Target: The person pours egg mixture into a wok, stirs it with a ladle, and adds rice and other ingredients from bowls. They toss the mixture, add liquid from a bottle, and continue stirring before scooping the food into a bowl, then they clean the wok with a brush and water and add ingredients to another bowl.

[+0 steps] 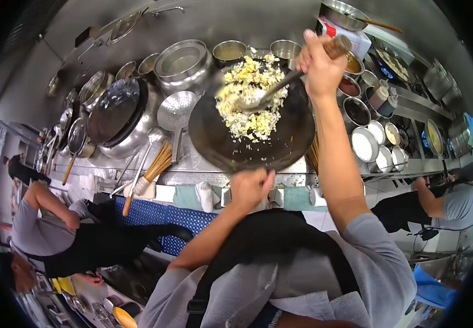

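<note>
A dark wok (204,139) is tilted in front of me, with fried rice and yellow egg pieces (258,123) spread up its far side, some grains in the air. My left hand (250,188) is closed at the wok's near edge; the exact part it grips is hidden under the fingers. Above the wok's right side, my right hand (324,65) is wrapped round the wooden end of a ladle (280,85). The ladle's bowl is down among the rice.
Left of the wok lie a perforated skimmer (177,112) and a bamboo brush (154,167); a large steel pot (182,63) stands behind them. Seasoning containers (365,145) line the right side. Co-workers stand at left (56,229) and right (438,205).
</note>
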The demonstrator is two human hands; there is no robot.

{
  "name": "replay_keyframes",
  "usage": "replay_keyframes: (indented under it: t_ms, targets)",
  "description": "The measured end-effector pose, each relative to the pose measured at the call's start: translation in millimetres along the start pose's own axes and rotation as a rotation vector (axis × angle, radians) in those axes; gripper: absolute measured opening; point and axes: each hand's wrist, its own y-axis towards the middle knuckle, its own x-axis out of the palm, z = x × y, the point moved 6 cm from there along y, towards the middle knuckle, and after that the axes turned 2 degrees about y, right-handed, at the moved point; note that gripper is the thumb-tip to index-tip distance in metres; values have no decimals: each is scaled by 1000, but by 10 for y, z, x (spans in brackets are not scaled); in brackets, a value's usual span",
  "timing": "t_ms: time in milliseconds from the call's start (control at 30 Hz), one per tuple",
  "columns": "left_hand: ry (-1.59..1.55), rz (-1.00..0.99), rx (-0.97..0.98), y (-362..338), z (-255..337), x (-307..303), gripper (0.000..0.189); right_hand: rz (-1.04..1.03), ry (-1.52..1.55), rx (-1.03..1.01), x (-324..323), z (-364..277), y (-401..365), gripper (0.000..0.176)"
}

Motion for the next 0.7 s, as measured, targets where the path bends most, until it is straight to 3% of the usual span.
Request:
replay_keyframes:
  t_ms: [100,167,300,367,433,500,633,700]
  targets:
    - [-48,-11,-116,600,-330,232,41,104,-187,142,-157,426,-243,34]
    - [-3,-66,-170,357,-393,367,41,104,-161,92,-285,835,-55,34]
    - [15,-117,-135,-335,-158,173,41,139,5,32,-293,496,267,34]
    - [25,-67,-34,-108,-18,4,40,147,7,51,-284,480,148,32]
    - [-18,-37,-92,433,-201,33,38,95,-50,204,-201,729,-136,36]
    - [-64,-51,-198,770,-549,314,36,-8,-101,199,-41,621,-341,36]
    - [30,-160,-244,129,-564,570,36,64,-306,25,-154,689,36,33]
    - [28,-180,-205,-261,-345,391,37,26,-140,-14,-139,391,215,31]
